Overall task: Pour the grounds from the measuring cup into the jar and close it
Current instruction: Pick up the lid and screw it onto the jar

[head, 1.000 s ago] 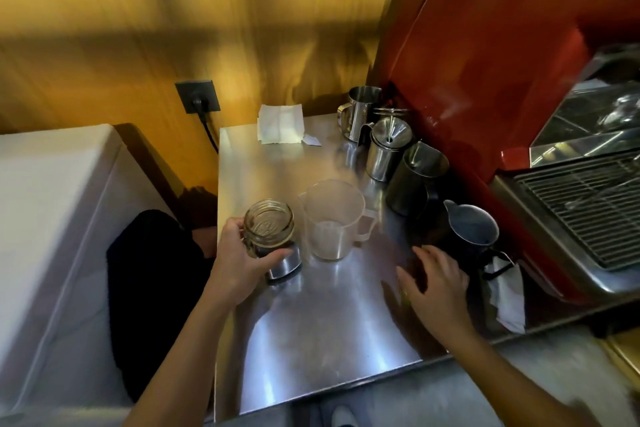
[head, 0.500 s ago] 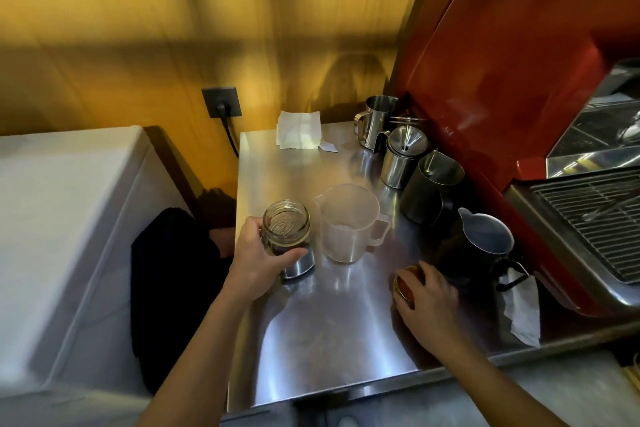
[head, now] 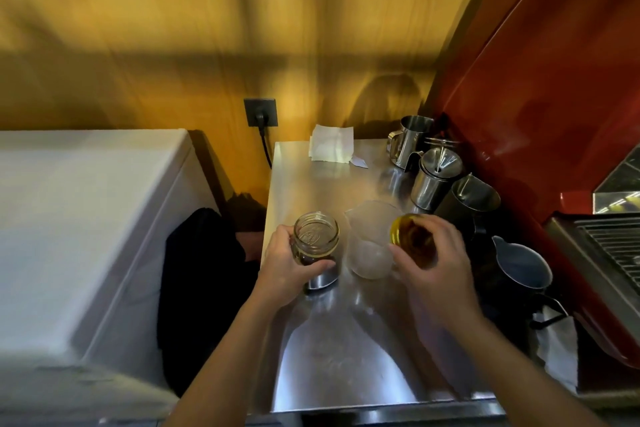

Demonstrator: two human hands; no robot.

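Near the left edge of the steel counter (head: 346,340) stands the glass jar (head: 316,242), upright, its mouth open, with a dark layer of what looks like grounds at the bottom. It seems to rest on a small shiny metal base (head: 320,280). The left hand (head: 287,267) is wrapped around the jar's side, steadying it. Just beside it to the right sits the clear plastic measuring cup (head: 370,243), upright and apparently empty, so I judge the pour done. In front of that cup the right hand (head: 433,263) pinches the gold lid (head: 410,239), tilted, apart from the jar. Closing is what remains. Because the lid is tilted, it could land crooked and cross-thread, and a hard twist might slide the jar off its base toward the counter edge. The cup could be knocked as the lid passes it. Behind stand 4 metal pitchers (head: 434,180), beside a red espresso machine (head: 540,121).
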